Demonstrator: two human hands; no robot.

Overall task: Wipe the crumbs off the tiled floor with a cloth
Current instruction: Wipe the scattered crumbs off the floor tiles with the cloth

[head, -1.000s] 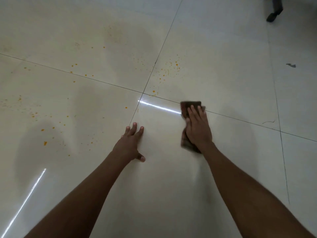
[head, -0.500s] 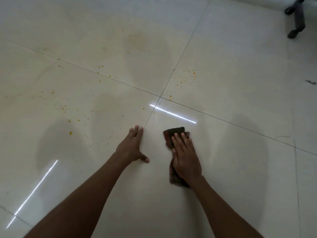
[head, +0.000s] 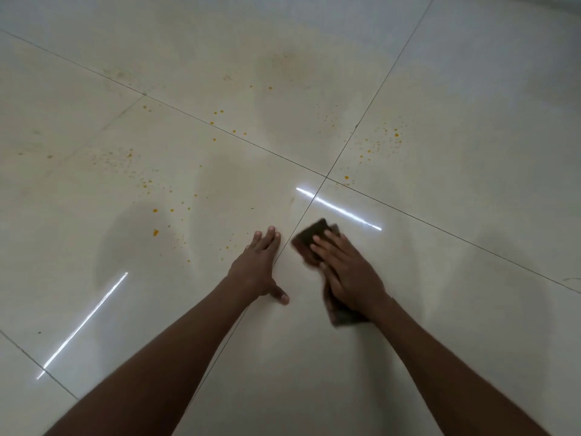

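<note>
Fingers straight, the right hand (head: 347,275) presses a dark cloth (head: 309,239) flat on the tiled floor (head: 471,184); the left hand (head: 256,269), open, braces beside it. Orange crumbs (head: 154,231) lie ahead: even pressure and overlapping strokes should gather them.

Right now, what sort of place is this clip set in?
Probably an indoor room, seen at floor level. Large glossy pale tiles with thin dark joints mirror strip lights; orange crumbs are scattered there, and the right hand presses a dark cloth down.
</note>
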